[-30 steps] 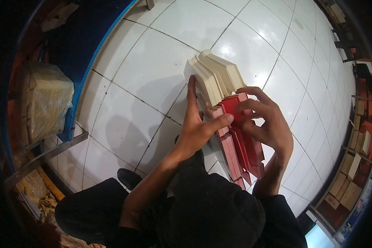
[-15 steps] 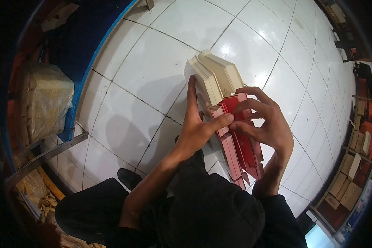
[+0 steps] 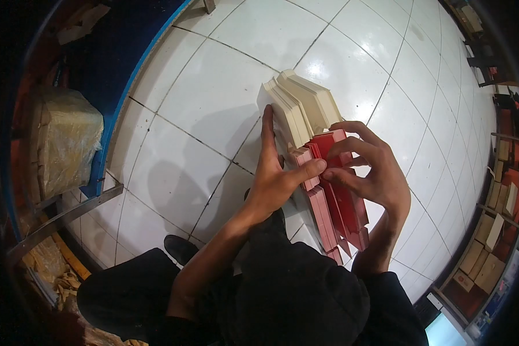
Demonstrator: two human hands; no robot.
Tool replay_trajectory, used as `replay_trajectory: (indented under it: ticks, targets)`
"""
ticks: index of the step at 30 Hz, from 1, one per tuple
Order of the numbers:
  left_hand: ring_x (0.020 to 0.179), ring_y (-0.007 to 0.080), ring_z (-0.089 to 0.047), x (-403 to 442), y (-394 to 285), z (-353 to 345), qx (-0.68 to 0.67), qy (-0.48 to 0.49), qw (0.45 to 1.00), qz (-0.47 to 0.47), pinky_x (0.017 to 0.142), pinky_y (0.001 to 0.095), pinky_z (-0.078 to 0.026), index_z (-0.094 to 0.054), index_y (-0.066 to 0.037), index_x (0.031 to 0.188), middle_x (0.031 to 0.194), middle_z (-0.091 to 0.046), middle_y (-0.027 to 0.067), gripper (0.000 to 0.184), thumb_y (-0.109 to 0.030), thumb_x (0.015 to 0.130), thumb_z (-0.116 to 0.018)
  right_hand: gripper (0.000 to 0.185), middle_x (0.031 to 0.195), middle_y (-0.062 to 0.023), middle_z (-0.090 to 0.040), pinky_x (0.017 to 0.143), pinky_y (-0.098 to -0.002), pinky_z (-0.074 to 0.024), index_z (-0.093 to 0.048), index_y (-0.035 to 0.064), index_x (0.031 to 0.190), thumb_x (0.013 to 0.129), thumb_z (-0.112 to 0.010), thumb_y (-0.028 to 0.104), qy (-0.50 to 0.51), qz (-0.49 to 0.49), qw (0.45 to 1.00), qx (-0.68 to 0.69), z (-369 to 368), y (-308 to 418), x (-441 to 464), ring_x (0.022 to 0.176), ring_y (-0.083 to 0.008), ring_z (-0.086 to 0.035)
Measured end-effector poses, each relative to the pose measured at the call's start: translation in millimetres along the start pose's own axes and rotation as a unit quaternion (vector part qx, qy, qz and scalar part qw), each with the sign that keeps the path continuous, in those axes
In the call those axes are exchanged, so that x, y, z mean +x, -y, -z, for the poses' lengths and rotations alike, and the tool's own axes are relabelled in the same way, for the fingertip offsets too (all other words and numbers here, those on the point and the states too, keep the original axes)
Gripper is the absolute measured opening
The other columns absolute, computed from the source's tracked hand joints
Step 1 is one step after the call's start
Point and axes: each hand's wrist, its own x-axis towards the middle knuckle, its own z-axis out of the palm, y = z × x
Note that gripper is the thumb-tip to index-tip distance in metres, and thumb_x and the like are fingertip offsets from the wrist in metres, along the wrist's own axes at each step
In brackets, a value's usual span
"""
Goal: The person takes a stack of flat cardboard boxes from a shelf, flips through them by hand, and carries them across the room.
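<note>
A stack of folded card pieces, which look like flattened box blanks, stands tilted over the floor in front of me. Its far part is cream card [image 3: 308, 98]; the near part is red card [image 3: 341, 210] with paler pink edges. My left hand [image 3: 275, 173] grips the stack from the left, thumb over the pink edges and a finger stretched along the cream side. My right hand [image 3: 372, 173] is curled at the right of the red pieces, fingertips on their upper part and thumb close to my left thumb. Whatever lies between its fingertips is partly hidden.
White tiled floor [image 3: 213, 86] spreads around the stack. At the left stands a blue-edged table or shelf [image 3: 134, 86] with a plastic-wrapped parcel [image 3: 69, 141]. Shelves with several cardboard boxes [image 3: 481, 262] line the right side. My shoe [image 3: 180, 249] shows below.
Almost nothing differs. My right hand and the lower ends of the red pieces have shifted very slightly to the right; my left hand keeps its hold.
</note>
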Motion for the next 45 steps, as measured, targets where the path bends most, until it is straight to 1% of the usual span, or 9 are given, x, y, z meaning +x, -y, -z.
replay_trajectory:
  ticks: [3, 6, 9, 15, 18, 27, 33, 42, 45]
  targets:
    - [0.143, 0.0346, -0.043, 0.1, -3.0, -1.5, -0.017, 0.004, 1.000, 0.004, 0.116, 0.0446, -0.042, 0.014, 0.000, 0.162, 0.155, -0.032, 0.0270, 0.127, -0.021, 0.084, -0.083, 0.028, 0.139, -0.0130, -0.059, 0.087, -0.0399, -0.0666, -0.075, 0.0042, 0.108, 0.083, -0.084, 0.014, -0.001, -0.003, 1.000, 0.008, 0.1, 1.7, -0.1, 0.105, -0.0295, -0.074]
    - [0.145, 0.0369, -0.038, 0.2, -1.0, -3.0, -0.027, -0.004, 1.000, 0.005, 0.119, 0.0517, -0.039, 0.005, -0.011, 0.166, 0.153, -0.033, 0.0239, 0.120, -0.014, 0.082, -0.081, 0.024, 0.139, -0.0133, -0.059, 0.087, -0.0393, -0.0661, -0.075, 0.0032, 0.105, 0.084, -0.081, 0.013, -0.011, -0.010, 1.000, 0.021, -1.5, -0.2, -0.6, 0.105, -0.0288, -0.073]
    - [0.141, 0.0341, -0.045, 0.5, -2.5, -1.8, -0.011, 0.003, 1.000, 0.000, 0.116, 0.0438, -0.042, 0.015, 0.001, 0.162, 0.155, -0.033, 0.0269, 0.127, -0.018, 0.084, -0.083, 0.024, 0.139, -0.0138, -0.060, 0.087, -0.0392, -0.0656, -0.074, 0.0028, 0.107, 0.085, -0.078, 0.012, 0.010, -0.002, 1.000, 0.010, 0.2, -3.2, -2.1, 0.106, -0.0279, -0.073]
    - [0.141, 0.0339, -0.045, -0.9, -4.5, -2.2, -0.001, -0.005, 1.000, 0.002, 0.116, 0.0438, -0.042, 0.014, 0.001, 0.162, 0.154, -0.034, 0.0267, 0.126, -0.019, 0.084, -0.083, 0.039, 0.138, -0.0134, -0.060, 0.084, -0.0397, -0.0658, -0.074, 0.0042, 0.115, 0.082, -0.086, 0.020, 0.010, 0.051, 0.998, -0.019, -1.7, -7.2, -0.7, 0.105, -0.0280, -0.074]
    - [0.141, 0.0342, -0.046, 0.3, -1.5, -1.3, 0.004, -0.002, 1.000, -0.005, 0.115, 0.0442, -0.042, 0.014, 0.001, 0.162, 0.154, -0.034, 0.0267, 0.126, -0.020, 0.084, -0.083, 0.042, 0.139, -0.0129, -0.060, 0.085, -0.0404, -0.0659, -0.074, 0.0044, 0.115, 0.080, -0.089, 0.022, 0.004, 0.006, 1.000, -0.001, -3.0, -0.2, -0.2, 0.105, -0.0289, -0.074]
    - [0.142, 0.0357, -0.045, -0.5, -1.9, -1.8, -0.009, -0.002, 1.000, 0.004, 0.117, 0.0453, -0.041, 0.013, 0.003, 0.162, 0.154, -0.033, 0.0272, 0.128, -0.024, 0.084, -0.084, 0.033, 0.136, -0.0123, -0.059, 0.088, -0.0403, -0.0664, -0.074, 0.0044, 0.108, 0.080, -0.088, 0.017, -0.008, 0.005, 1.000, 0.007, -2.4, -2.8, -0.1, 0.106, -0.0292, -0.073]
    - [0.144, 0.0369, -0.041, 1.2, 0.8, 0.8, 0.027, 0.004, 1.000, -0.010, 0.118, 0.0460, -0.040, 0.013, 0.003, 0.162, 0.156, -0.030, 0.0289, 0.128, -0.025, 0.084, -0.085, 0.034, 0.136, -0.0122, -0.060, 0.087, -0.0410, -0.0666, -0.074, 0.0049, 0.109, 0.080, -0.088, 0.016, -0.016, 0.002, 1.000, 0.007, -3.3, 1.2, 0.2, 0.106, -0.0289, -0.073]
    - [0.143, 0.0371, -0.043, -1.3, -7.3, -3.1, -0.010, 0.004, 1.000, 0.017, 0.117, 0.0459, -0.041, 0.014, 0.002, 0.162, 0.156, -0.030, 0.0292, 0.128, -0.023, 0.084, -0.083, 0.034, 0.139, -0.0129, -0.059, 0.087, -0.0418, -0.0668, -0.075, 0.0065, 0.110, 0.081, -0.087, 0.019, -0.005, -0.013, 0.999, 0.031, 1.6, -1.7, -0.5, 0.109, -0.0293, -0.072]
    - [0.141, 0.0357, -0.045, -0.8, -2.4, -1.3, 0.001, -0.001, 1.000, 0.001, 0.116, 0.0447, -0.043, 0.014, 0.002, 0.162, 0.154, -0.033, 0.0280, 0.128, -0.022, 0.084, -0.084, 0.030, 0.140, -0.0134, -0.059, 0.089, -0.0423, -0.0654, -0.075, 0.0066, 0.111, 0.082, -0.080, 0.012, -0.001, -0.015, 0.999, 0.035, 3.7, -1.4, -1.7, 0.111, -0.0298, -0.071]
